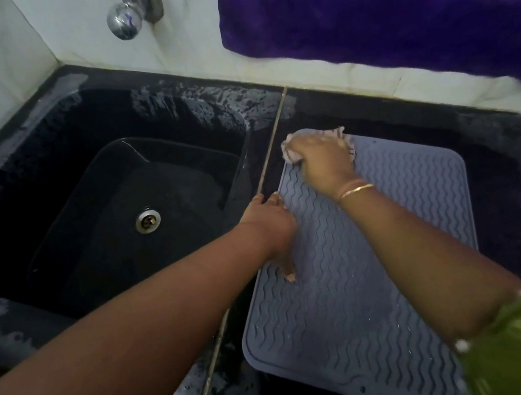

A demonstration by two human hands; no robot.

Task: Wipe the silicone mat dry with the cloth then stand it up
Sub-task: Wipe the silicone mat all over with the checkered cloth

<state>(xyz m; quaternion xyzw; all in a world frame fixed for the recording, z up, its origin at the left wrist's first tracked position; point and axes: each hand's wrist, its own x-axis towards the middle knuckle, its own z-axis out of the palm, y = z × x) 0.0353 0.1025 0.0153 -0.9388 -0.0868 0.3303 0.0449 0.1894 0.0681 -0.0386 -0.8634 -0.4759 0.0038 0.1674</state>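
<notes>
Right now the silicone mat is lying flat on the black counter, just beside the sink (its wavy ridges are carrying a few water drops near the close end). The right hand is reaching to the mat's far left corner, its fingers curling tightly round a bunched pale cloth and pressing it down onto the mat. The left hand is sitting at the mat's left edge, its thumb stretching straight out and pressing on the ridges. Its fingers are bending down over that edge, and whether they are hooking beneath it I cannot tell. A gold bangle is circling the right wrist. A purple towel is hanging against the wall behind, and a chrome tap is jutting out above the sink.
</notes>
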